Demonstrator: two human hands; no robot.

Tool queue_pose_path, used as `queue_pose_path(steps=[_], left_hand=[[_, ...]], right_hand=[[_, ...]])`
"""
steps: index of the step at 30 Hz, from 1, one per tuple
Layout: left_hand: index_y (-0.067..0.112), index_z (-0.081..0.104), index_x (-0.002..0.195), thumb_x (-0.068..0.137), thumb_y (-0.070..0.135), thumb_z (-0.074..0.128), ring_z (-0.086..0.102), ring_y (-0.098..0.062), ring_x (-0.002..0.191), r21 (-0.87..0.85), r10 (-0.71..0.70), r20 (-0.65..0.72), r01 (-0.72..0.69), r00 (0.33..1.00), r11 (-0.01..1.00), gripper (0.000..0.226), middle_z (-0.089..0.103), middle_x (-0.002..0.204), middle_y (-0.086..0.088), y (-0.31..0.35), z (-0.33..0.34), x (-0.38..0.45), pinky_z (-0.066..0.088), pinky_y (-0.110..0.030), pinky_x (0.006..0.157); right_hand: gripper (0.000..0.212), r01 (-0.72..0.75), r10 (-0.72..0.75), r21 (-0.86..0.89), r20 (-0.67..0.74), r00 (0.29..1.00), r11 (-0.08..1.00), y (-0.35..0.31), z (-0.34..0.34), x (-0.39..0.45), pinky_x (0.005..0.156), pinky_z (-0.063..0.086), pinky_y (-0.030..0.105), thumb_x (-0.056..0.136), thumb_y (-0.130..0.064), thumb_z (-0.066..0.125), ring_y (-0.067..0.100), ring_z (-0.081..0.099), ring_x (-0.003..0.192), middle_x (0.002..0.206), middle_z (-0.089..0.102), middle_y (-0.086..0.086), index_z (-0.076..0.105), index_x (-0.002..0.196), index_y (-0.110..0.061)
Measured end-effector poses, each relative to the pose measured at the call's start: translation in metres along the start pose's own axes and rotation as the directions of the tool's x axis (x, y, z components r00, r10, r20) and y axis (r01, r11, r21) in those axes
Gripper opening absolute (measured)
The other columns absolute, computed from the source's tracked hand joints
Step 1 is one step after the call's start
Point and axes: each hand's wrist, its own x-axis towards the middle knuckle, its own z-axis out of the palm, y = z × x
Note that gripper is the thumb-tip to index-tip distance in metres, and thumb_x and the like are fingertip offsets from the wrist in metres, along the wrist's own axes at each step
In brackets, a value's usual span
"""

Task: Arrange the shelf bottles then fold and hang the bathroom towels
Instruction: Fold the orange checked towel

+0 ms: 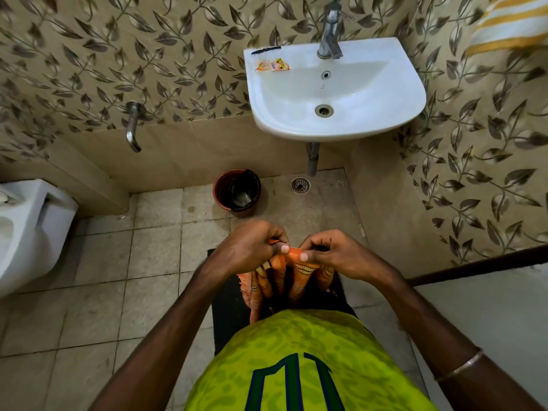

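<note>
An orange patterned towel (299, 277) hangs in folds in front of my body, above a dark floor mat. My left hand (252, 247) pinches its top edge with thumb and curled fingers. Close beside it, my right hand (332, 252) pinches the same edge, thumbs nearly touching. A yellow-and-white striped towel (510, 22) hangs at the top right corner against the wall. No shelf or bottles are in view.
A white wall sink (335, 90) with a tap, a comb and a small sachet on its rim is straight ahead. Below it stand a brown bin (235, 192) and a floor drain (300, 184). A toilet (32, 223) sits at the left; a wall spout (132, 126) projects nearby.
</note>
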Motion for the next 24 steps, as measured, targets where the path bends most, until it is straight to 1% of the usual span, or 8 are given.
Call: queue_pose_path(steps=[3,7,11,14,17,19,22,24], left_hand=[[0.028,0.069,0.086,0.097,0.022,0.063,0.065,0.004,0.069,0.007,-0.021,-0.021,0.022,1.000,1.000,0.013,0.073,0.078,0.007,-0.002,-0.008,-0.004,0.044,-0.017,0.061],[0.030,0.067,0.086,0.096,0.022,0.063,0.065,-0.002,0.081,-0.003,-0.051,-0.046,0.051,0.998,0.999,0.014,0.070,0.085,0.009,-0.008,-0.019,-0.007,0.047,-0.024,0.068],[0.028,0.070,0.089,0.096,0.022,0.063,0.067,-0.009,0.087,-0.012,-0.070,-0.095,0.069,0.993,0.998,0.011,0.071,0.090,0.007,-0.012,-0.020,-0.006,0.055,-0.033,0.072],[0.028,0.068,0.120,0.096,0.021,0.063,0.064,-0.013,0.110,0.011,-0.074,-0.144,0.076,0.987,0.997,0.025,0.069,0.122,0.005,-0.011,-0.014,-0.004,0.056,-0.036,0.088],[0.033,0.050,0.144,0.098,0.019,0.060,0.062,-0.011,0.117,-0.045,0.022,-0.038,-0.023,0.999,0.999,0.049,0.057,0.143,0.005,-0.001,-0.003,-0.005,0.054,-0.034,0.095],[0.030,0.057,0.138,0.099,0.021,0.059,0.064,-0.007,0.107,-0.025,0.079,0.018,-0.078,0.997,0.997,0.041,0.066,0.131,0.005,0.005,0.006,-0.003,0.056,-0.032,0.089],[0.023,0.072,0.108,0.098,0.024,0.061,0.065,-0.007,0.086,0.014,0.037,-0.021,-0.037,0.999,0.999,0.015,0.071,0.094,0.007,0.009,0.010,0.003,0.057,-0.036,0.076],[0.024,0.072,0.098,0.097,0.022,0.062,0.064,-0.003,0.077,0.002,0.010,-0.049,-0.010,0.999,1.000,0.010,0.068,0.081,0.011,0.008,0.007,0.003,0.051,-0.027,0.066]], right_hand=[[0.012,-0.021,0.021,-0.020,0.008,1.000,1.000,0.005,-0.006,-0.006,0.065,0.049,0.016,0.093,-0.021,0.071,-0.001,0.065,0.074,0.082,0.073,-0.011,0.077,0.096,-0.011],[0.019,-0.012,0.011,-0.017,-0.039,0.999,1.000,0.014,-0.010,-0.009,0.075,0.055,0.028,0.093,-0.025,0.071,0.011,0.071,0.084,0.093,0.076,0.005,0.077,0.097,-0.006],[0.016,0.018,-0.018,-0.007,-0.064,0.998,1.000,0.008,-0.009,-0.009,0.072,0.053,0.025,0.091,-0.028,0.071,0.010,0.070,0.083,0.091,0.076,0.002,0.078,0.093,-0.014],[0.015,0.035,-0.035,0.004,-0.092,0.995,0.999,0.003,-0.008,-0.005,0.073,0.052,0.033,0.089,-0.035,0.072,0.018,0.070,0.083,0.091,0.075,0.005,0.078,0.092,-0.021],[0.015,0.049,-0.051,-0.023,-0.092,0.994,0.999,-0.003,-0.007,0.001,0.077,0.054,0.037,0.091,-0.034,0.073,0.020,0.071,0.086,0.091,0.076,0.002,0.078,0.094,-0.021],[0.015,0.064,-0.067,-0.044,-0.084,0.994,0.997,-0.008,-0.006,0.005,0.075,0.052,0.036,0.092,-0.033,0.072,0.017,0.070,0.083,0.089,0.075,0.001,0.078,0.094,-0.020],[0.016,0.060,-0.065,-0.053,-0.088,0.994,0.997,-0.013,-0.007,0.006,0.073,0.052,0.035,0.091,-0.035,0.074,0.014,0.069,0.081,0.087,0.075,0.002,0.079,0.094,-0.019],[0.016,0.051,-0.055,-0.051,-0.083,0.995,0.997,-0.013,-0.008,0.004,0.074,0.053,0.035,0.090,-0.033,0.075,0.015,0.070,0.083,0.089,0.076,0.002,0.079,0.095,-0.018]])
